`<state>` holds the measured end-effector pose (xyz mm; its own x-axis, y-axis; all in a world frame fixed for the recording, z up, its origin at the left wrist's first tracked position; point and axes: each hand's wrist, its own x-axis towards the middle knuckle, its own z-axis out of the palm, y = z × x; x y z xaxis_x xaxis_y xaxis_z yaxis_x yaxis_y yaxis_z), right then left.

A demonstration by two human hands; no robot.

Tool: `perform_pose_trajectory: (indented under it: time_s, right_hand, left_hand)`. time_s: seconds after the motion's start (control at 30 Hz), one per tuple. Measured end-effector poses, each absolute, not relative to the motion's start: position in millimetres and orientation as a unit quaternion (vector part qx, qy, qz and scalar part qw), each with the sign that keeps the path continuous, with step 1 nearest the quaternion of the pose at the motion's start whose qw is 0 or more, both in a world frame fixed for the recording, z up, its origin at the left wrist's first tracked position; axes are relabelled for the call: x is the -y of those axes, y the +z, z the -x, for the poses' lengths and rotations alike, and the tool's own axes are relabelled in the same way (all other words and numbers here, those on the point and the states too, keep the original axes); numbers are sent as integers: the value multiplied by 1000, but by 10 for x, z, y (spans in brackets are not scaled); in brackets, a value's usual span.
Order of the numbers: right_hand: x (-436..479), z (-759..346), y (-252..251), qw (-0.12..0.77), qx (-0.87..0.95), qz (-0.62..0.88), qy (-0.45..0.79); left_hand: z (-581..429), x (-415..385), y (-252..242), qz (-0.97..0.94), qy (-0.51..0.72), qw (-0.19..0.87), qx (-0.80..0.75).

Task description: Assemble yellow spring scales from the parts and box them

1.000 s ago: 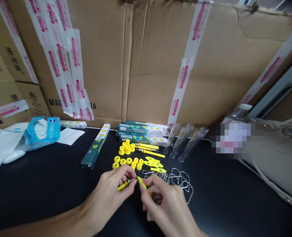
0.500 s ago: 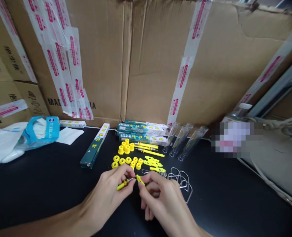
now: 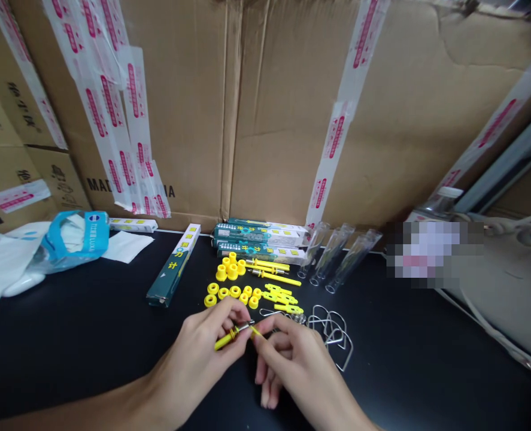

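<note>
My left hand (image 3: 202, 344) pinches a yellow rod with a metal tip (image 3: 224, 342) between thumb and fingers, its tip pointing right. In the fingertips of my right hand (image 3: 299, 353) is a small yellow plastic piece (image 3: 255, 331), held close to that tip; whether the two touch I cannot tell. Just beyond my hands lie several yellow rings (image 3: 223, 293), flanged yellow caps (image 3: 233, 272) and flat yellow pieces with holes (image 3: 289, 309). More yellow rods with metal ends (image 3: 276, 278) rest behind them. Bent metal wire hooks (image 3: 337, 335) lie right of my right hand.
Three clear plastic tubes (image 3: 352, 260) stand tilted at the back. Green-and-white narrow boxes (image 3: 260, 251) are stacked beside them; another narrow box (image 3: 173, 266) lies left. A tissue pack (image 3: 83, 233) is far left, a light bag (image 3: 507, 281) right. A large cardboard box (image 3: 283, 120) walls the back.
My right fingers have turned the small yellow piece, so less of it shows. The rod in my left hand has shifted slightly right, with more of its metal tip visible.
</note>
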<state>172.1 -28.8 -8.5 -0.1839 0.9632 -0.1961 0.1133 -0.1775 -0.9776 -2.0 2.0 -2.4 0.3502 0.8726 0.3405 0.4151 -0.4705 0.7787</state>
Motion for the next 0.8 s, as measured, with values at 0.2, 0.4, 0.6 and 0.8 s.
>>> perform_pose_trajectory:
  time_s: [0.2,0.4,0.6,0.8]
  right_hand:
    - [312,-1776,-11,390,496,488,603]
    - [324,-1805,14,393,498,462,619]
    - [365,-1835,1,393,491,450,634]
    - [377,-1830,17,393,495,447,633]
  left_hand:
    - [17,-30,-18,-748,399,326,-418]
    - [35,-39,-8,-738,392,354,-420]
    - [37,-37,-8,-734,389,367,-418]
    - [54,-33,0,-738,392,356,-418]
